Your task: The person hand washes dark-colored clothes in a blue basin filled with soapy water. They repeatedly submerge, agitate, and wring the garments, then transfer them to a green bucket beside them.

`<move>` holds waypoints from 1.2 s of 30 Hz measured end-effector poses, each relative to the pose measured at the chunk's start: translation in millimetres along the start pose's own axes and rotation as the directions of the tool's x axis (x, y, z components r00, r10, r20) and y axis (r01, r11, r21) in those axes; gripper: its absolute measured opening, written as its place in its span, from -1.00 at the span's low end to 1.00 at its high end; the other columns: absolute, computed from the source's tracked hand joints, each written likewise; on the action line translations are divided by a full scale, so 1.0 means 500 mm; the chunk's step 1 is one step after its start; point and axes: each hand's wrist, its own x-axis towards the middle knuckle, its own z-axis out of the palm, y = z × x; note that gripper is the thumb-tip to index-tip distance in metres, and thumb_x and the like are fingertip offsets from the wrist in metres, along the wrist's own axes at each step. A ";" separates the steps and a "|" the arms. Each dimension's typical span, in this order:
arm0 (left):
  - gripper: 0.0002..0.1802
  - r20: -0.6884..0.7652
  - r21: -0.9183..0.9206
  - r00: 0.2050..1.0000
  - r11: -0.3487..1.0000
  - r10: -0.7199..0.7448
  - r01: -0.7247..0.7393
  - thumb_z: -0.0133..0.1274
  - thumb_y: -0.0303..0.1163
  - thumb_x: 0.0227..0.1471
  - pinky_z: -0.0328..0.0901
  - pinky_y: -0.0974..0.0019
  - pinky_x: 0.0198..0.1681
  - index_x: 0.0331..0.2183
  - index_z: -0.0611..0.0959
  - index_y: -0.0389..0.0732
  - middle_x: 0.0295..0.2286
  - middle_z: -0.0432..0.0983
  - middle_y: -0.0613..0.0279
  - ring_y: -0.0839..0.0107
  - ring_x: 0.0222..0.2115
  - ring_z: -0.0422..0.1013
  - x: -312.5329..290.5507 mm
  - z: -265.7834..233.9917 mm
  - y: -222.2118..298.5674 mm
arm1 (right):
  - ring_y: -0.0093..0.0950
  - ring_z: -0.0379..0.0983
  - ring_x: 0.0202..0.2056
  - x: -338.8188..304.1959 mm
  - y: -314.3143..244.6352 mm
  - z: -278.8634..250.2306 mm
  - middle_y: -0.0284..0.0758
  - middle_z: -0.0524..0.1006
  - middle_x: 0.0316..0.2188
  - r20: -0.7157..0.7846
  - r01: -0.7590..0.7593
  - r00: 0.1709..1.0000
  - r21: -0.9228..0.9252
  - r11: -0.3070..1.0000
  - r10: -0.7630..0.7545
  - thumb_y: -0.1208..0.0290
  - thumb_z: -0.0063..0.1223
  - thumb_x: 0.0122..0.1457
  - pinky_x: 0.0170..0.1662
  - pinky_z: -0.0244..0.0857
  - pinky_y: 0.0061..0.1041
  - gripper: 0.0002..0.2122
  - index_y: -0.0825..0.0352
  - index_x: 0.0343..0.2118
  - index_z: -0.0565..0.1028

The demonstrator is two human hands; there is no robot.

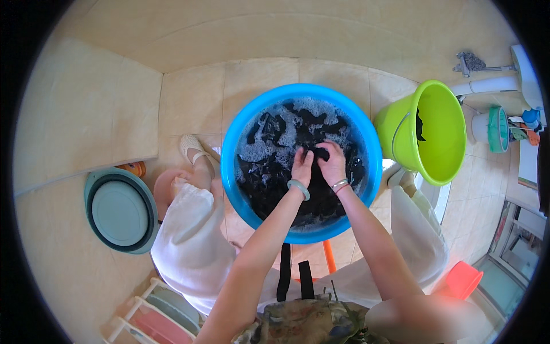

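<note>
A round blue basin (230, 198) stands in front of me, filled with dark soaking cloth (269, 189) and patches of white suds (258, 150). Both my hands are over its middle, close together. My left hand (302, 167), with a pale bangle at the wrist, pinches a bit of black cloth (322, 153). The same bunched piece is gripped by my right hand (333, 163), which has thin bracelets at its wrist. Its garment kind cannot be made out.
A lime-green bucket (395, 123) with dark cloth inside tilts against the basin's right. To the left, a grey-green basin (120, 212) leans by the wall. A white rack (129, 321) stands lower left, a coral-red container (464, 280) lower right. Farther right is a small bin (484, 127).
</note>
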 end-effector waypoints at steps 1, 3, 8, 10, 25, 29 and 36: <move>-0.31 -0.014 -0.261 0.990 0.956 -0.142 0.134 0.07 -0.21 0.13 0.08 0.19 0.14 0.21 0.19 -0.13 0.09 0.30 0.25 0.37 0.10 0.21 -0.043 0.035 0.043 | -0.17 0.36 -0.06 0.000 -0.004 -0.040 -0.21 0.47 -0.10 -0.032 0.019 0.999 0.020 1.000 -0.018 0.68 0.10 -0.22 0.05 0.25 -0.31 -0.63 0.23 -0.25 0.52; -0.32 -0.052 -0.393 0.979 0.905 -0.197 0.161 0.08 -0.15 0.11 0.07 0.10 0.11 0.19 0.23 -0.09 0.01 0.36 0.33 0.42 0.05 0.23 -0.062 0.012 0.066 | -0.18 0.37 -0.06 0.001 -0.101 -0.094 -0.22 0.48 -0.11 0.009 0.088 0.996 0.118 0.989 -0.090 0.70 0.08 -0.23 0.05 0.26 -0.33 -0.64 0.24 -0.28 0.53; -0.41 0.416 -0.623 0.885 0.644 -0.208 0.444 0.18 -0.02 0.00 0.28 0.25 -0.01 0.00 0.46 -0.12 -0.15 0.50 0.27 0.36 -0.13 0.42 -0.060 -0.009 0.114 | -0.29 0.45 -0.09 -0.017 -0.269 -0.226 -0.23 0.53 -0.17 0.022 0.178 0.980 0.361 0.915 -0.199 0.76 0.03 -0.26 0.01 0.30 -0.43 -0.66 0.33 -0.32 0.52; -0.31 0.570 -0.510 0.815 0.734 -0.102 0.449 -0.08 0.20 0.09 0.32 0.16 0.02 0.00 0.50 -0.19 -0.10 0.50 0.16 0.25 -0.10 0.44 -0.078 0.014 0.150 | -0.31 0.47 -0.11 -0.045 -0.308 -0.274 -0.23 0.54 -0.20 0.065 0.186 0.973 0.349 0.918 -0.222 0.77 0.03 -0.27 0.01 0.30 -0.44 -0.68 0.36 -0.35 0.52; -0.71 0.341 -0.377 0.844 0.762 -0.414 0.527 -0.19 -0.27 0.20 0.34 0.15 -0.10 -0.16 0.57 -0.13 -0.19 0.54 0.23 0.31 -0.15 0.45 -0.177 -0.040 0.115 | -0.48 0.27 0.07 0.027 -0.217 -0.299 -0.30 0.39 0.02 0.035 -0.065 0.998 0.667 0.742 0.056 0.38 0.28 0.03 0.16 0.11 -0.50 -0.48 0.40 0.05 0.35; -0.68 0.461 -0.416 0.835 0.758 -0.300 0.503 -0.23 -0.30 0.21 0.33 0.10 -0.04 -0.11 0.55 -0.15 -0.14 0.52 0.19 0.28 -0.10 0.43 -0.229 -0.032 0.154 | -0.49 0.28 0.06 0.033 -0.121 -0.208 -0.28 0.41 0.02 0.180 -0.222 0.973 0.555 0.801 0.145 0.38 0.31 0.00 0.15 0.12 -0.51 -0.42 0.35 0.10 0.34; -0.63 0.610 -0.473 0.765 0.681 -0.206 0.560 -0.20 -0.23 0.20 0.31 0.08 0.03 -0.07 0.53 -0.20 -0.10 0.50 0.17 0.28 -0.06 0.41 -0.258 -0.040 0.188 | -0.45 0.34 0.06 -0.012 -0.090 -0.169 -0.35 0.41 0.06 0.513 -0.543 0.812 0.839 0.034 0.279 0.05 -0.01 0.22 0.15 0.18 -0.42 -0.50 0.22 0.15 0.33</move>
